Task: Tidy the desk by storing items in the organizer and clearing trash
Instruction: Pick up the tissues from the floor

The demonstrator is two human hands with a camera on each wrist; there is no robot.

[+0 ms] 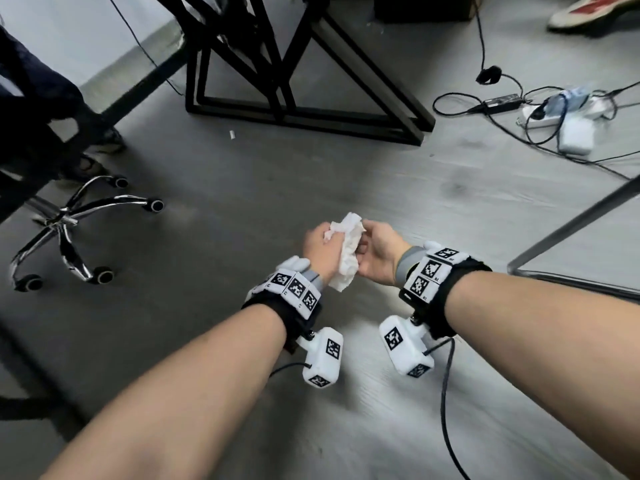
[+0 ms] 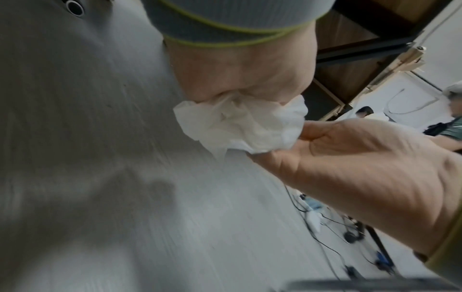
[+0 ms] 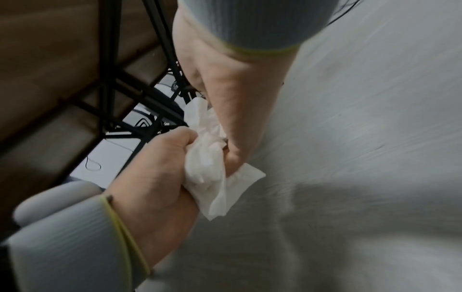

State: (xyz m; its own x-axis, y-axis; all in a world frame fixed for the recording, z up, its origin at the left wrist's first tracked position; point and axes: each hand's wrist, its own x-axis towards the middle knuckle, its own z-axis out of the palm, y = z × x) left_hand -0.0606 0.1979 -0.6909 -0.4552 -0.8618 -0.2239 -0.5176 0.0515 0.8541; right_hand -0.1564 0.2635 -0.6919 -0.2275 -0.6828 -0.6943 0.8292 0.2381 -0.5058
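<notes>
A crumpled white tissue (image 1: 346,252) is held between both hands above the grey floor. My left hand (image 1: 322,242) grips its left side with curled fingers, and my right hand (image 1: 369,242) closes round its right side. In the left wrist view the tissue (image 2: 240,124) bulges out below my left hand (image 2: 240,79), while my right hand (image 2: 350,168) pinches its edge. The right wrist view has my left hand (image 3: 160,171) clutching the tissue (image 3: 207,164) against my right hand (image 3: 235,110). No organizer is in view.
A chrome office chair base (image 1: 69,223) stands at the left beside a seated person's legs. A black table frame (image 1: 294,98) is ahead. A power strip with tangled cables (image 1: 554,112) lies at the right, near a slanted metal leg (image 1: 571,230). A small white scrap (image 1: 232,134) lies on the floor.
</notes>
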